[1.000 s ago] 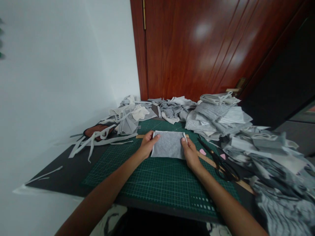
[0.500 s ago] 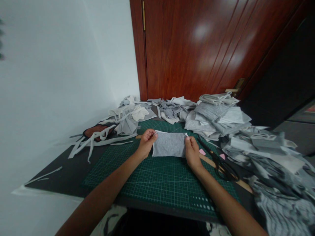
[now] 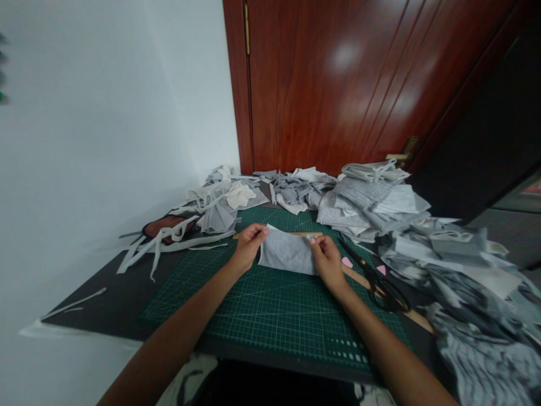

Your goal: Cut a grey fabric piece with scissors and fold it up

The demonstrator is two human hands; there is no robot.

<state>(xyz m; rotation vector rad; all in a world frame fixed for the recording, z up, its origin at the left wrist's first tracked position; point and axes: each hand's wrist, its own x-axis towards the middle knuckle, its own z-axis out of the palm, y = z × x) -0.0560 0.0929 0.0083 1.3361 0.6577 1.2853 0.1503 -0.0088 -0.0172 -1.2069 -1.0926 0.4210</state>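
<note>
A rectangular piece of grey fabric (image 3: 287, 251) hangs between my two hands, over the green cutting mat (image 3: 262, 316). My left hand (image 3: 250, 243) pinches its upper left corner between thumb and fingers. At the upper right corner, my right hand (image 3: 327, 259) is closed on the cloth, and the top edge dips between them. Behind the fabric, part of a wooden ruler (image 3: 308, 233) shows. Right of my right hand lie black scissors (image 3: 374, 282) across another wooden strip (image 3: 418, 320), with small pink pieces (image 3: 346, 262) beside them.
Stacked grey and white fabric (image 3: 372, 197) stands at the back right, with more folded cloth (image 3: 460, 259) along the right side. Scraps (image 3: 296, 186) and a tangle of pale strips (image 3: 169, 234) lie at the back and left. A wall (image 3: 105, 141) and a wooden door (image 3: 313, 84) bound the table.
My right hand has moved slightly left and down, so the fabric's top edge now slopes and sags. The ruler behind it has come into view.
</note>
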